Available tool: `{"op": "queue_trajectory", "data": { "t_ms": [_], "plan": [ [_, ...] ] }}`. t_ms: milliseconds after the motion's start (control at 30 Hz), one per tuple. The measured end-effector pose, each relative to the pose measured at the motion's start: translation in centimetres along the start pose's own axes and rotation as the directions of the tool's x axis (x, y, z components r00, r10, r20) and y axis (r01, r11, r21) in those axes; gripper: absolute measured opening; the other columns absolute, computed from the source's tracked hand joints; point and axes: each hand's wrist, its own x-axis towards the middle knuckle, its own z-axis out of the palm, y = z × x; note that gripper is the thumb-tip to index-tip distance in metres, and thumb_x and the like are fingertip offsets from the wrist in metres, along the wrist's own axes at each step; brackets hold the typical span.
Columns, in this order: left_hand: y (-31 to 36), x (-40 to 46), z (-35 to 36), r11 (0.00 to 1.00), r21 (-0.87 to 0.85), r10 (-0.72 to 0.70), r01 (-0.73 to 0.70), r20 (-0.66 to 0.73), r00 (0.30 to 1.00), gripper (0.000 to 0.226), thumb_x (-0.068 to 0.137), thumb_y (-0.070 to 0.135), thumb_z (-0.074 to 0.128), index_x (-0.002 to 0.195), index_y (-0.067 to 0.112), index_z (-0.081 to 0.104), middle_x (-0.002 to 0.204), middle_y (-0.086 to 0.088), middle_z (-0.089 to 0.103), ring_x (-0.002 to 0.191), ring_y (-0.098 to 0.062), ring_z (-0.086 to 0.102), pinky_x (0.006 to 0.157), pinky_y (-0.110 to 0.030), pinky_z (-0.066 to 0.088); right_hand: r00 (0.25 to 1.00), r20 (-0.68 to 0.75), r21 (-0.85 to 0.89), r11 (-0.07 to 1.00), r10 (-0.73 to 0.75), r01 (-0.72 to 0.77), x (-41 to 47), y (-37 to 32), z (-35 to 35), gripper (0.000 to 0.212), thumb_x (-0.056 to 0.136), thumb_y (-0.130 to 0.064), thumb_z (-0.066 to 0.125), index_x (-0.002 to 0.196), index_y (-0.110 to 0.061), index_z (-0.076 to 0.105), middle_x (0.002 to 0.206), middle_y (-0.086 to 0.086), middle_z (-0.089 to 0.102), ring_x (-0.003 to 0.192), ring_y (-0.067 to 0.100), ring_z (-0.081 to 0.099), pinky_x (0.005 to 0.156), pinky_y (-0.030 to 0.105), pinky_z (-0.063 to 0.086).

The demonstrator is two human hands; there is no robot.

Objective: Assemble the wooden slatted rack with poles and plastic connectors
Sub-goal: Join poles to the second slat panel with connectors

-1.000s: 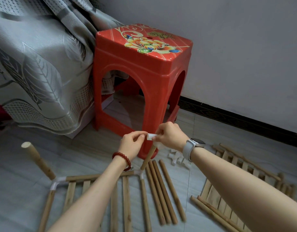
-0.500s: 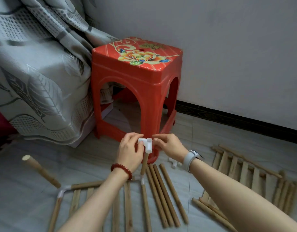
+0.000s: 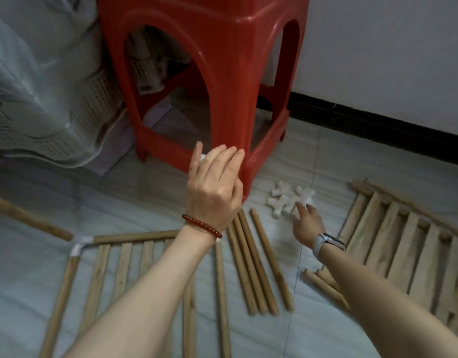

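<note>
A wooden slatted panel (image 3: 122, 257) lies on the floor at the lower left, with a white corner connector (image 3: 78, 246) holding a slanting pole (image 3: 29, 218). My left hand (image 3: 213, 188) covers the top of a pole at the panel's right corner and pinches a white connector (image 3: 202, 158) between thumb and fingers; the pole itself is hidden under the hand. My right hand (image 3: 304, 223) reaches to a pile of loose white connectors (image 3: 287, 198), its fingertips touching one. Several loose poles (image 3: 253, 262) lie between my arms.
A red plastic stool (image 3: 222, 73) stands just behind my left hand. A second slatted panel (image 3: 403, 244) lies at the right, with more poles (image 3: 323, 280) at its near edge. A grey curtain (image 3: 42, 99) hangs at the left. A white wall with a black baseboard (image 3: 377, 125) runs behind.
My right hand has let go of the connector on the pole and moved right and down to the loose connectors. My left hand stays on the pole's top. The view has tilted down.
</note>
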Motion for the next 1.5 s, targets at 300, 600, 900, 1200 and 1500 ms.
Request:
{"op": "queue_trajectory", "data": {
  "t_ms": [300, 600, 900, 1200, 1500],
  "plan": [
    [-0.1, -0.4, 0.7, 0.999, 0.036, 0.038, -0.037, -0.018, 0.999, 0.034, 0.075, -0.001, 0.054, 0.105, 0.002, 0.07, 0.101, -0.011, 0.07, 0.097, -0.027, 0.066, 0.103, -0.047, 0.037, 0.99, -0.103, -0.045, 0.995, -0.096, 0.092, 1.8, 0.5, 3.9, 0.057, 0.089, 0.004, 0.038, 0.143, -0.01, 0.022, 0.141, 0.02, 0.034, 0.12, 0.04, 0.04, 0.089, 0.046, 0.042],
    [0.0, -0.5, -0.8, 1.0, 0.03, -0.013, 0.009, 0.137, 0.99, 0.035, 0.076, 0.005, 0.052, 0.107, 0.003, 0.069, 0.107, -0.012, 0.068, 0.108, -0.028, 0.062, 0.106, -0.051, 0.033, 0.98, -0.199, -0.056, 0.998, -0.03, 0.019, -2.3, 0.5, 5.4, 0.035, 0.093, -0.011, 0.037, 0.127, -0.016, 0.034, 0.104, 0.014, 0.063, 0.086, 0.033, 0.059, 0.065, 0.035, 0.043],
    [-0.1, -0.9, -7.5, 0.987, -0.068, -0.093, 0.146, 0.501, 0.86, 0.052, 0.079, 0.004, 0.06, 0.131, 0.006, 0.051, 0.142, -0.015, 0.042, 0.137, -0.03, 0.032, 0.112, -0.051, 0.024, 0.983, -0.006, 0.675, 0.725, -0.183, 0.139, -11.5, -5.4, 1.6, 0.024, 0.094, -0.003, 0.051, 0.115, 0.006, 0.058, 0.102, 0.019, 0.056, 0.073, 0.023, 0.061, 0.063, 0.019, 0.055],
    [-4.5, -5.8, -24.5, 0.918, 0.107, -0.356, 0.382, 0.647, 0.674, 0.034, 0.091, 0.014, 0.05, 0.125, 0.011, 0.055, 0.141, -0.007, 0.036, 0.126, -0.024, 0.041, 0.101, -0.037, 0.039, 0.809, 0.224, 0.537, 0.762, -0.543, 0.362, -26.1, -16.0, -4.2, 0.034, 0.1, -0.025, 0.039, 0.07, -0.016, 0.052, 0.054, -0.001, 0.049, 0.045, 0.004, 0.048, 0.055, 0.024, 0.039],
    [-7.6, -17.4, -39.1, 0.744, 0.434, -0.593, 0.509, 0.779, 0.204, 0.039, 0.093, 0.033, 0.052, 0.129, 0.018, 0.052, 0.133, -0.004, 0.048, 0.124, -0.019, 0.044, 0.101, -0.024, 0.03, 0.611, 0.425, 0.644, 0.697, -0.668, 0.314, -37.4, -26.5, -0.8, 0.006, 0.092, -0.007, 0.057, 0.092, -0.009, 0.051, 0.078, 0.005, 0.057, 0.067, 0.015, 0.06, 0.067, 0.025, 0.053]
  ]
}}
